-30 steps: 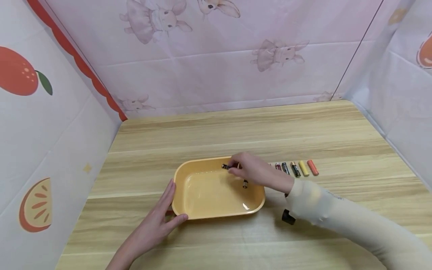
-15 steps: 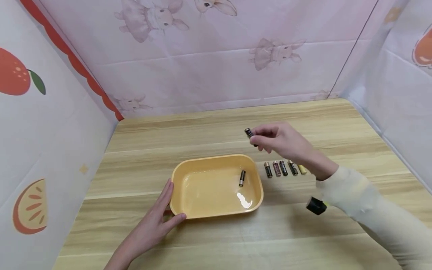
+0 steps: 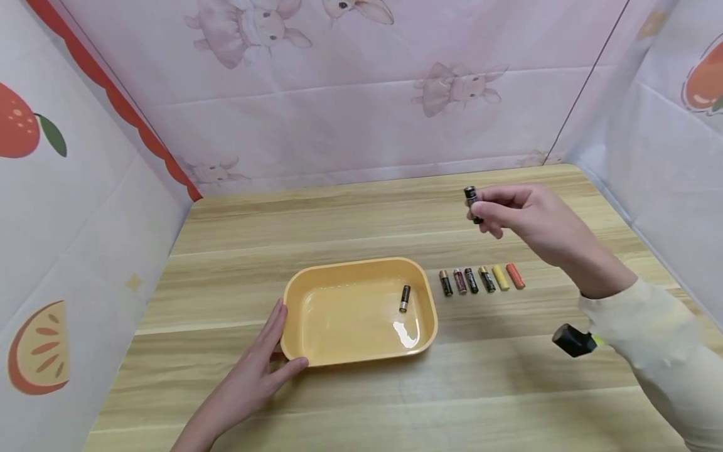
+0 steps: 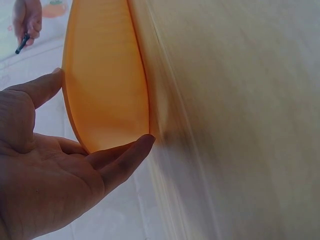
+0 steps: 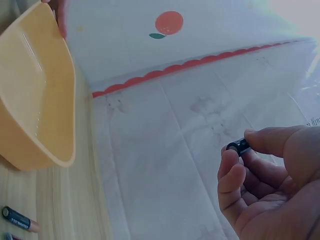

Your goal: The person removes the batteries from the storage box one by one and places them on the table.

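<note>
A yellow plastic basin (image 3: 361, 358) stands on the table with one dark battery (image 3: 405, 298) lying inside near its right end. At the basin's left end, my left hand (image 3: 254, 375) rests with fingers fairly straight along the outer wall and the thumb at the front rim. My right hand (image 3: 539, 220) is raised above the table, beyond the batteries, and pinches a dark battery (image 3: 471, 199) between thumb and fingers. In the right wrist view that battery (image 5: 238, 146) is partly hidden by the fingers. The held battery touches neither table nor basin.
Several batteries lie in a row right of the basin, from a dark one (image 3: 445, 283) to a yellow one (image 3: 500, 277) and a red one (image 3: 514, 275). A black device (image 3: 573, 340) hangs at my right wrist. Printed cloth walls (image 3: 339, 125) surround the wooden table (image 3: 316, 226).
My right hand has lifted the battery out of the basin and carried it right and up, beyond the row. The other battery stays inside. My left hand keeps its place on the basin.
</note>
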`<state>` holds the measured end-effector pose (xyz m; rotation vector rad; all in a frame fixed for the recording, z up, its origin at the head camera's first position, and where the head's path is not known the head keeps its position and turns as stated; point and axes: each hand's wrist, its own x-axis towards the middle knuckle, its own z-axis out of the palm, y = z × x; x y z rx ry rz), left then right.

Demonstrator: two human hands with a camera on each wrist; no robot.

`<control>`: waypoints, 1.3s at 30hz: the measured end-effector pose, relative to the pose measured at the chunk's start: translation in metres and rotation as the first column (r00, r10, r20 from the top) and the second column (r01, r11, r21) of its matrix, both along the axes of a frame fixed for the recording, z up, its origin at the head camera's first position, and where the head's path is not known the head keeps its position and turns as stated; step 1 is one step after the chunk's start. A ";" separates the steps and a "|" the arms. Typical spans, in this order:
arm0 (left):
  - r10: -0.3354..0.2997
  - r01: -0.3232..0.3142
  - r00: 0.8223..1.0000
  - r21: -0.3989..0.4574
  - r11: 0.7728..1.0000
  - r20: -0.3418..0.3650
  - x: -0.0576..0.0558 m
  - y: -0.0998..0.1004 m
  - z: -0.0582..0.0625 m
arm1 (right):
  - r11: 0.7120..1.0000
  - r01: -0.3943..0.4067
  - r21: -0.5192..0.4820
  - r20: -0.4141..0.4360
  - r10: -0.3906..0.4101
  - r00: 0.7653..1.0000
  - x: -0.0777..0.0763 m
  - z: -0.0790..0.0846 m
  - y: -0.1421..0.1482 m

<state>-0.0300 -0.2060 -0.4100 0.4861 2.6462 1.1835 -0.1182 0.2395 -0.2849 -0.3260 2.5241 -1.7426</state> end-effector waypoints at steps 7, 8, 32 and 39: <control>-0.002 0.002 1.000 0.013 1.000 0.013 0.003 -0.002 0.004 | 0.994 0.101 0.049 -0.011 -0.101 0.995 0.007 -0.001 0.021; -0.001 0.001 1.000 0.014 1.000 0.015 0.003 -0.002 0.005 | 0.991 0.114 0.064 -0.008 -0.113 0.994 0.009 -0.002 0.024; 0.001 -0.001 1.000 -0.008 1.000 -0.017 0.004 0.001 0.001 | 0.974 0.226 0.001 0.109 -0.225 0.968 0.019 -0.062 0.094; 0.003 -0.003 1.000 -0.015 1.000 -0.025 0.004 0.002 0.001 | 0.963 0.249 0.107 0.171 -0.264 0.949 0.017 -0.079 0.107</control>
